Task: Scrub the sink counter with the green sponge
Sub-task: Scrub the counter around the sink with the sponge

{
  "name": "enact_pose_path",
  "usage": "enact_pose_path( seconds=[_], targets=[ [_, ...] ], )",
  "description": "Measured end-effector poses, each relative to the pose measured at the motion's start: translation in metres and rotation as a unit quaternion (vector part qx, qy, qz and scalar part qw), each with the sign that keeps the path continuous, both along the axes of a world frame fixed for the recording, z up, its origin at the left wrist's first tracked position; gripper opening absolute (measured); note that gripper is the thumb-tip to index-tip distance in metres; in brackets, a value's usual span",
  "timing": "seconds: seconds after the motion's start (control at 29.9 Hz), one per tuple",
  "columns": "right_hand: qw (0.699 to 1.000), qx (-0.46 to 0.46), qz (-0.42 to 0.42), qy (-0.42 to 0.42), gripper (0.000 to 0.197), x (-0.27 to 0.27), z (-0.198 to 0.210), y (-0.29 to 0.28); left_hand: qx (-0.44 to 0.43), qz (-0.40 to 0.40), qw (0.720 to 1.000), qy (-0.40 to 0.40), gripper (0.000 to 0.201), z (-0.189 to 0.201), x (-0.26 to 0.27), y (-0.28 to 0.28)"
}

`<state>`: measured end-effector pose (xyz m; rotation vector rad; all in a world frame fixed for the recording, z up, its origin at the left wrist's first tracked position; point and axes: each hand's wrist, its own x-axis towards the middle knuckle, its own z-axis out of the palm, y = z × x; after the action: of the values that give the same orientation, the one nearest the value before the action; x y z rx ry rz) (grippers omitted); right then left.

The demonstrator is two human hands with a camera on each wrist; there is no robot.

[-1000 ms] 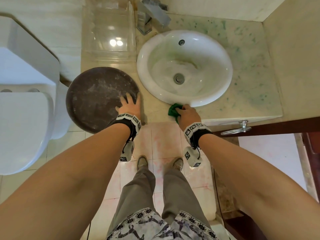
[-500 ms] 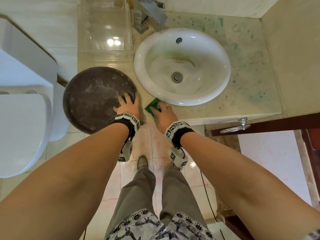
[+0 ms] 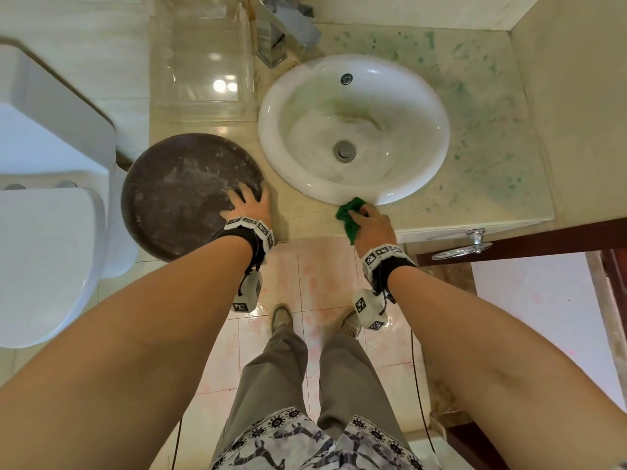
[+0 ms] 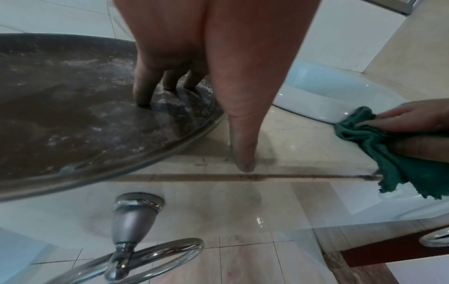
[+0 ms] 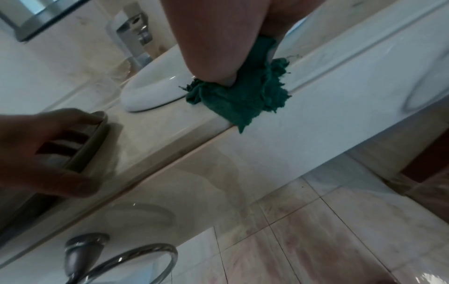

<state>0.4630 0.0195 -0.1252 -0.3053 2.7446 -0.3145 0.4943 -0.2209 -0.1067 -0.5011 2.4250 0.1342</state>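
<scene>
A crumpled green sponge cloth (image 3: 349, 215) (image 4: 379, 146) (image 5: 239, 100) lies on the beige counter (image 3: 305, 222) at its front edge, touching the rim of the white basin (image 3: 354, 130). My right hand (image 3: 373, 225) grips it and presses it down on the counter. My left hand (image 3: 249, 206) rests with spread, straight fingers on a dark round tray (image 3: 183, 195) (image 4: 73, 115) at the counter's left end; its thumb (image 4: 243, 134) touches the counter. Green stains speckle the counter (image 3: 481, 106) to the right of the basin.
A chrome faucet (image 3: 288, 32) stands behind the basin, and a clear plastic box (image 3: 207, 66) sits behind the tray. A white toilet (image 3: 44, 215) is at left. Chrome towel rings (image 3: 464, 247) (image 4: 136, 255) hang below the counter front. A wall closes off the right side.
My right hand has slid the green sponge cloth rightward along the counter's front edge, from beside the tray to under the basin's front rim. The left hand stays on the tray.
</scene>
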Motion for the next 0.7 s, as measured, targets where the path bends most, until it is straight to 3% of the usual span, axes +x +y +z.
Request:
enact_pose_path(
  seconds=[0.13,0.2,0.4,0.57,0.7],
  targets=[
    [0.999,0.025,-0.02,0.005,0.041,-0.009,-0.01,0.027,-0.05,-0.02,0.998,0.038,0.078,0.005,-0.005,0.014],
    [0.999,0.042,-0.034,0.006,0.043,-0.013,-0.01,0.038,-0.048,-0.028,0.997,0.059,0.074,0.005,-0.011,0.023],
    [0.99,0.128,-0.061,-0.01,0.062,-0.028,0.0,0.068,0.022,-0.122,0.988,0.087,0.121,0.007,-0.028,0.059],
    [0.99,0.13,-0.052,-0.026,0.058,-0.042,0.01,0.058,-0.006,-0.135,0.985,0.106,0.125,0.004,-0.029,0.063],
    [0.994,0.11,-0.009,-0.021,0.046,-0.037,0.002,0.058,-0.031,-0.151,0.98,0.129,0.115,-0.002,-0.037,0.085]
  ],
)
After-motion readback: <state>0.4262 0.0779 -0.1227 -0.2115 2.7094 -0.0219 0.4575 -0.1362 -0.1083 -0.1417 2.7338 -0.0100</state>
